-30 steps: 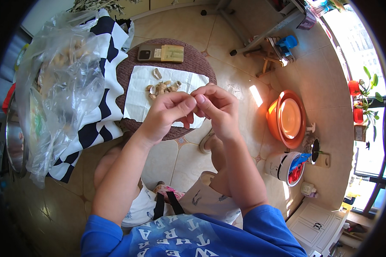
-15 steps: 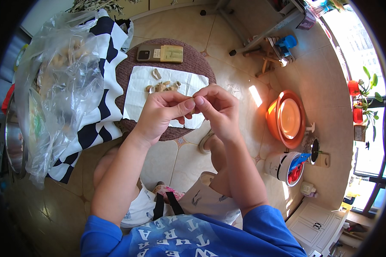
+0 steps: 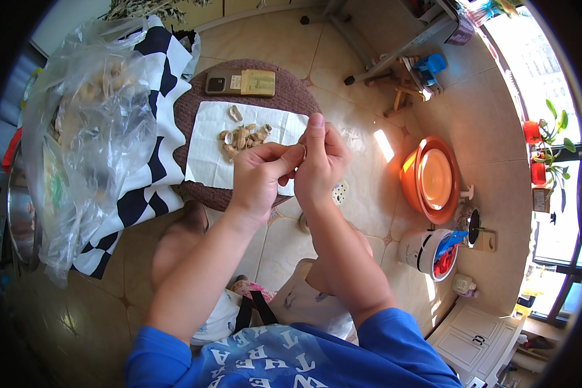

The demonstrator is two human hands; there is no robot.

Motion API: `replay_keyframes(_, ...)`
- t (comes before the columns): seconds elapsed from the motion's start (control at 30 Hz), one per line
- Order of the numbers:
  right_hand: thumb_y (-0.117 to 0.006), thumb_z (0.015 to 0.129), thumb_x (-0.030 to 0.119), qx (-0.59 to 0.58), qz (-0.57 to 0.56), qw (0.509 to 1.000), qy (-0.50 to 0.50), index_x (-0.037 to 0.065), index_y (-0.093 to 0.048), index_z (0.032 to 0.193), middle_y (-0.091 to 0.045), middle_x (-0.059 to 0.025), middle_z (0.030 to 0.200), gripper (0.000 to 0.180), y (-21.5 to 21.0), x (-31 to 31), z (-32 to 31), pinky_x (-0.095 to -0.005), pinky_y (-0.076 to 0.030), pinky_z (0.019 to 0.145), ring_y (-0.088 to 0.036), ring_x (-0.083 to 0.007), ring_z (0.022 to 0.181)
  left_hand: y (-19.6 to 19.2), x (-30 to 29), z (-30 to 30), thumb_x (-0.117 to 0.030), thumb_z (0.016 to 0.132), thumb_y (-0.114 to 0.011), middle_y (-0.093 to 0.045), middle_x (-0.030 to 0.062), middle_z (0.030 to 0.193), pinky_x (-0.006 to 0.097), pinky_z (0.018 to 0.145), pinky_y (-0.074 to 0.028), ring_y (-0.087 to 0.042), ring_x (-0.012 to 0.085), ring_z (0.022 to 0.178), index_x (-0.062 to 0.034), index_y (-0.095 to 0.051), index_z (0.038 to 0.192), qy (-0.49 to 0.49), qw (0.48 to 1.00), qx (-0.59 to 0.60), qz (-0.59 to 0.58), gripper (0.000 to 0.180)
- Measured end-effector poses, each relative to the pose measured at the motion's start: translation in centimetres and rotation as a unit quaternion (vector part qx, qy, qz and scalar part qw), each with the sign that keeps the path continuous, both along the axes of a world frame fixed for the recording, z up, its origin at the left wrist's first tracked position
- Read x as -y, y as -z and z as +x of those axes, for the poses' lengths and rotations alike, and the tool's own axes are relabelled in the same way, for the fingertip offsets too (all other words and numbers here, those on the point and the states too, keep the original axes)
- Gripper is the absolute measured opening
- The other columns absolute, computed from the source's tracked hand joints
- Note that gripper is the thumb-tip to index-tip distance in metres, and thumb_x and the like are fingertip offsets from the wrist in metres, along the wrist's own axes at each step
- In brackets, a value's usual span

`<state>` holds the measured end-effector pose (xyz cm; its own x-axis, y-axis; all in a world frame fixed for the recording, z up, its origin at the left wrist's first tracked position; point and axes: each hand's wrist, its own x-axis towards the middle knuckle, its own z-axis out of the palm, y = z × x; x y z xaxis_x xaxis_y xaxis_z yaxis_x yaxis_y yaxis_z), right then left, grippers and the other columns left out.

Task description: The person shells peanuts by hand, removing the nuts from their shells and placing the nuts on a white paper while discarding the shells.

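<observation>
Head view, left hand (image 3: 260, 176) and right hand (image 3: 320, 161) touching, fingers pinched together, held item hidden

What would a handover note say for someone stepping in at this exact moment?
Left hand and right hand: pressed together above the stool's near edge, fingertips pinching something small; it is hidden, so I cannot tell what.
Things: peanut shells in a small heap on the white paper sheet covering the round brown stool. Clear plastic bag lies left on a black-and-white cloth.
Done: several shells already opened.
Left: the bag appears far from empty.
</observation>
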<state>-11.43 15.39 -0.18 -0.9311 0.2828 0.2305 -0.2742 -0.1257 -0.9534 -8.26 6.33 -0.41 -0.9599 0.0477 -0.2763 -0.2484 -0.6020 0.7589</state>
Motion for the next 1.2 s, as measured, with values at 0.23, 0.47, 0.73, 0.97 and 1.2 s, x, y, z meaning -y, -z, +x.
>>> replay_keyframes(0.23,-0.06,0.097,0.023,0.03,-0.034,0.994,-0.103,0.007,-0.046,0.062,-0.043,0.0056,0.058,0.04,0.1,-0.7,-1.7,-0.0225,-0.026,0.047,-0.033,-0.003,0.055,-0.4,-0.8,-0.5,-0.011,0.086,-0.069,-0.061,0.0007,0.067,0.021,0.053,-0.035,-0.048,0.0062,0.057,0.0,-0.071,0.081,-0.029,0.998,0.027,0.043,0.012)
replay_keyframes(0.47,-0.063,0.095,0.019,0.06,-0.027,0.974,-0.215,0.008,-0.046,0.064,-0.042,0.0083,0.061,0.037,-0.2,-1.8,-1.9,-0.0215,-0.025,0.048,-0.032,-0.0017,0.057,-0.3,0.3,-0.6,-0.012,0.088,-0.065,-0.061,0.0004,0.072,0.021,0.055,-0.037,-0.048,0.0067,0.06,0.0004,-0.07,0.086,0.042,0.998,-0.001,-0.049,0.013)
replay_keyframes(0.73,-0.063,0.095,0.018,0.05,-0.061,0.982,-0.173,0.008,-0.045,0.065,-0.042,0.0083,0.061,0.037,1.1,-0.3,-2.7,-0.0209,-0.026,0.048,-0.032,-0.0013,0.057,-0.3,-1.1,-0.4,-0.009,0.088,-0.066,-0.061,0.0014,0.071,0.022,0.056,-0.037,-0.047,0.0076,0.059,0.0047,-0.072,0.092,-0.098,0.994,0.041,0.037,0.015)
replay_keyframes(0.97,-0.063,0.096,0.02,0.044,-0.062,0.988,-0.133,0.009,-0.042,0.064,-0.041,0.0082,0.061,0.04,1.2,0.4,-3.0,-0.0206,-0.025,0.048,-0.031,-0.0016,0.056,0.2,-0.9,-0.5,-0.013,0.091,-0.065,-0.064,0.0011,0.079,0.02,0.06,-0.042,-0.052,0.0062,0.064,0.0025,-0.071,0.1,-0.109,0.99,0.051,0.079,0.019)
replay_keyframes(1.2,-0.067,0.093,0.023,0.046,-0.038,0.994,-0.089,0.009,-0.047,0.065,-0.043,0.0085,0.059,0.038,1.0,0.5,-3.4,-0.0196,-0.026,0.047,-0.034,-0.0007,0.054,0.1,-1.3,-0.8,-0.015,0.093,-0.064,-0.065,0.0015,0.078,0.02,0.06,-0.043,-0.054,0.0063,0.064,0.0024,-0.071,0.098,-0.104,0.991,0.045,0.069,0.02)
